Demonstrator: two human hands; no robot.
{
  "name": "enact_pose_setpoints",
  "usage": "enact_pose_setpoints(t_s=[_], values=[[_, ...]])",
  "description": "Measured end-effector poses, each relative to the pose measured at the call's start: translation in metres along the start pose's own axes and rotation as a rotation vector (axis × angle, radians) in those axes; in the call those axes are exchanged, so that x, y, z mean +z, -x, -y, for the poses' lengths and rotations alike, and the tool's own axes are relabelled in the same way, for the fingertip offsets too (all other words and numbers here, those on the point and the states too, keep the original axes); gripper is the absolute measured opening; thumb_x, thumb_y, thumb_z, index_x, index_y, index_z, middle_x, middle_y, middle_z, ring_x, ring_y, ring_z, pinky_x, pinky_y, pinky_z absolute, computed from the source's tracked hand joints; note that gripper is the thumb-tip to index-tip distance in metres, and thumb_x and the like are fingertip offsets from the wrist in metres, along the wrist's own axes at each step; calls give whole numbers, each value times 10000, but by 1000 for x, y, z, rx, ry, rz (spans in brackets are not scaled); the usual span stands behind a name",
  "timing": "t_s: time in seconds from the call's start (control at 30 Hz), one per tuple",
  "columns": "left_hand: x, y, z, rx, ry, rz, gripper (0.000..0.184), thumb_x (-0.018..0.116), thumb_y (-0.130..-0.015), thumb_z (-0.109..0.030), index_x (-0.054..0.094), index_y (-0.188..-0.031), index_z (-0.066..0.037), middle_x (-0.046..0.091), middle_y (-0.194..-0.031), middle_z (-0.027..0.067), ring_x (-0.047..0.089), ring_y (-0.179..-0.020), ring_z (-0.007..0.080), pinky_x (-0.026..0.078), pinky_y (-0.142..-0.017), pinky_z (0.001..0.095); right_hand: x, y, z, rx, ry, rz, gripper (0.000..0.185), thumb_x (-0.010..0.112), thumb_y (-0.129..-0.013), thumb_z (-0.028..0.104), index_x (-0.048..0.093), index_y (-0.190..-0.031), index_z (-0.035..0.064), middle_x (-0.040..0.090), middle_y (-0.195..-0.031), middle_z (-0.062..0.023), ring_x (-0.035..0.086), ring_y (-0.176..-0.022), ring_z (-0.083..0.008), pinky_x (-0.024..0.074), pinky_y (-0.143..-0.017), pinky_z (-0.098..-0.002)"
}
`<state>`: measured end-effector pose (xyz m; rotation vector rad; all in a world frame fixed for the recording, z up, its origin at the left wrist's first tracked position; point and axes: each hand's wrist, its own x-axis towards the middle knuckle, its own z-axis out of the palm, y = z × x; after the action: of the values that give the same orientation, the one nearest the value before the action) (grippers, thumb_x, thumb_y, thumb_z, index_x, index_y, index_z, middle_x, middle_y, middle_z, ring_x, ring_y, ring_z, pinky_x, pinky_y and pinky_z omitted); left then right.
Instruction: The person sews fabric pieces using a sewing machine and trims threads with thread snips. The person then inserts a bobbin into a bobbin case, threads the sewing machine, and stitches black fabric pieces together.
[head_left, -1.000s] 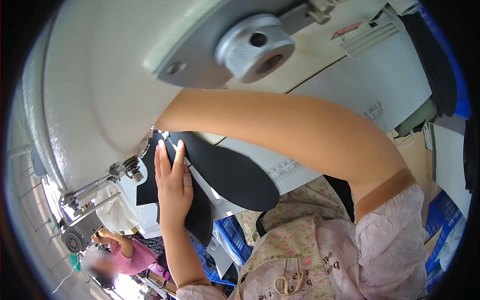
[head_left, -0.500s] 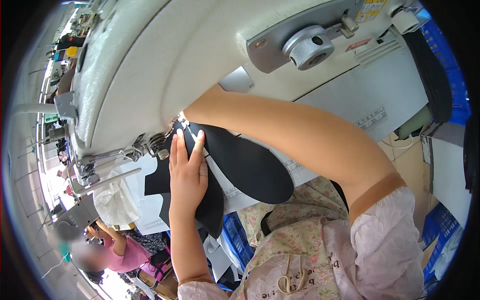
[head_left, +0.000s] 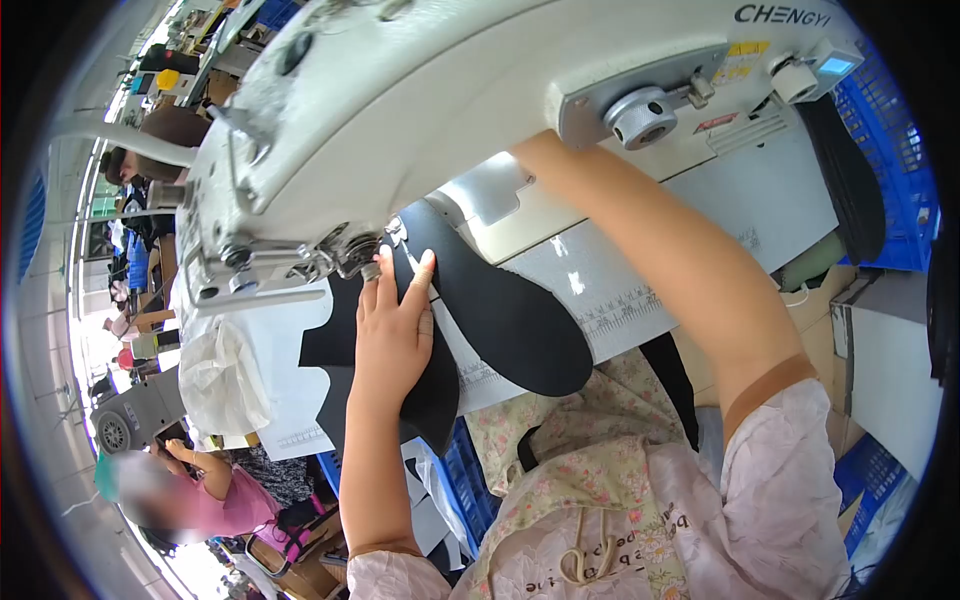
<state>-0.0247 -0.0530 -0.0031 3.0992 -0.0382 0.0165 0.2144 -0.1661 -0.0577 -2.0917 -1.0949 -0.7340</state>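
Note:
My left hand (head_left: 395, 330) lies flat with fingers stretched, pressing on black flat material (head_left: 430, 405) beside the presser foot (head_left: 397, 232) of a sewing machine (head_left: 400, 130). Its thumb and forefinger straddle a narrow pale gap between that material and a rounded black piece (head_left: 520, 330), which looks like sheet fabric or foam. A band is wrapped round one finger. My right forearm (head_left: 670, 235) reaches behind the machine's arm, and the right hand is hidden there. Whether it holds anything cannot be seen.
The pale machine bed (head_left: 625, 310) has ruler marks along its edge. A knurled knob (head_left: 640, 118) sits on the machine. White crumpled cloth (head_left: 220, 385) lies at left. Blue crates (head_left: 900, 190) stand at right. A co-worker in pink (head_left: 225, 500) sits at lower left.
My right forearm has drawn back to the right, away from the needle area, its hand still hidden behind the machine. The view has shifted. My left hand stays flat on the black material.

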Motion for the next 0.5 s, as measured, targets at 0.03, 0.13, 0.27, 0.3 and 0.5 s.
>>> enact_pose_setpoints(t_s=[0.03, 0.13, 0.27, 0.3, 0.5], values=[[0, 0, 1, -6, 2, -9, 519, 548, -886, -90, 512, -1391, -203, 376, -1435, 274, 433, -1261, 440, 369, -1040, 485, -37, 48, -16, 6, -3, 28, 298, 615, -796, 143, 675, -1076, 61, 649, -1149, -121, 575, -1104, -275, 444, -948, -418], [-2, 1, 0, 3, 18, 11, 517, 506, -901, -58, 484, -1406, -167, 374, -1432, 272, 339, -1358, 427, 345, -1064, 474, -23, 7, -8, 25, -9, 115, 302, 615, -795, 138, 673, -1082, 64, 647, -1153, -122, 575, -1105, -276, 443, -949, -419], [0, 2, 1, -8, 15, -6, 510, 505, -909, -74, 481, -1409, -173, 380, -1429, 269, 339, -1358, 426, 345, -1064, 477, -50, 31, 12, 61, -11, 232, 307, 615, -793, 131, 671, -1089, 68, 644, -1160, -123, 574, -1107, -277, 442, -950, -420], [0, 3, 1, 2, 16, -9, 507, 505, -913, -82, 480, -1410, -180, 378, -1432, 268, 339, -1359, 424, 344, -1065, 480, -52, 31, 17, 71, -14, 261, 309, 615, -793, 130, 671, -1090, 68, 643, -1161, -123, 574, -1108, -278, 442, -950, -421], [3, 5, 5, 8, 6, -35, 502, 513, -922, -115, 479, -1412, -219, 374, -1441, 265, 355, -1347, 418, 347, -1068, 485, -69, 28, 20, 121, -31, 421, 318, 615, -791, 120, 668, -1101, 74, 638, -1171, -125, 573, -1111, -280, 441, -952, -423]])
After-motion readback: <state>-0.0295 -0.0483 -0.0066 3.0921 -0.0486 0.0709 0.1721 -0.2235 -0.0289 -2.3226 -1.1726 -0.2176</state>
